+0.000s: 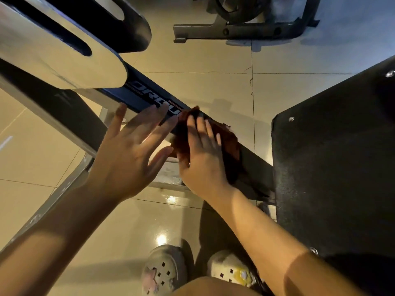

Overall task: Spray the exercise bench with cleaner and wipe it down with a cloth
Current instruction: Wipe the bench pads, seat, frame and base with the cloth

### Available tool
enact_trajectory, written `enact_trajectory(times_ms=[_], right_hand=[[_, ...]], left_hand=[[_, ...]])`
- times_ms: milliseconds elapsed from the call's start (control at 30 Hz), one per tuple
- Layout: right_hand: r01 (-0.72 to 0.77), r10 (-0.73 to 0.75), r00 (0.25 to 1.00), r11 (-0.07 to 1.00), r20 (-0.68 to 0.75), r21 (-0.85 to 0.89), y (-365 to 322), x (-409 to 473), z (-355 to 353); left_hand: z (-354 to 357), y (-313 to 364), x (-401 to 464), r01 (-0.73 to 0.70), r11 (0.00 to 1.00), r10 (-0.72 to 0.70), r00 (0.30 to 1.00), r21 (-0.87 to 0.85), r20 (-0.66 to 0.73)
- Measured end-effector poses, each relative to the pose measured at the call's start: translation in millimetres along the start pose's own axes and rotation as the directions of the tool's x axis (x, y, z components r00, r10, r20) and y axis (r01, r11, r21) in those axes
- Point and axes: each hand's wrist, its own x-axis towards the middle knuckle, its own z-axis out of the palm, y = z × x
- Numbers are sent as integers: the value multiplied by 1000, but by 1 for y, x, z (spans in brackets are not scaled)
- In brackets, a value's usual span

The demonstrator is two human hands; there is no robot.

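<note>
No containers or spray bottle in view, so nothing to log there. Cloth: dark reddish-brown, rumpled, looks nappy like terry; it lies draped over a dark slanted frame bar of the exercise bench, about mid-frame, just left of the big black pad. Right hand lies flat on top of the cloth, palm down, fingers extended and slightly spread, pressing it against the bar rather than gripping it; the cloth bunches out past the fingertips and along the far side of the hand. Left hand is open, fingers splayed, empty, held just beside the right hand with its fingertips over the bar near a white logo strip; cannot tell whether it touches the bar. Bar itself: dark blue to black, with blocky lettering and thin orange lines, running from upper left down to lower right, where it meets the pad. Pad: black, pebbled surface, rounded corner, several small silver screws along its edge. Upper left, a pale glossy padded part with a dark slot overhangs the bar. Grey metal legs angle below. Floor: shiny beige tile with glare spots. Two pale clogs at bottom centre. Another machine's base sits at top, well apart.
</note>
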Motion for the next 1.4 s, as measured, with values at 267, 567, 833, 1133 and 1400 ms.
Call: enact_trajectory(times_ms=[267, 567, 833, 1133, 1400], right_hand=[[121, -103, 974, 989, 200, -83, 94, -6, -10], [-302, 331, 939, 922, 90, -243, 152, -87, -7], [74, -82, 996, 976, -34, -203, 13, 4, 3], [229, -234, 972, 955, -7, -190, -64, 72, 4], [122, -75, 977, 965, 199, -233, 40, -12, -12]], left_hand=[[8, -10, -10, 29, 994, -43, 990, 101, 138], [7, -9, -12, 3, 999, -7, 995, 33, 101], [-28, -24, -36, -125, 991, 128, 989, 47, -76], [-71, -27, -35, 308, 951, -298, 936, 27, -185], [-113, -19, -28, 501, 856, -507, 862, -131, -18]])
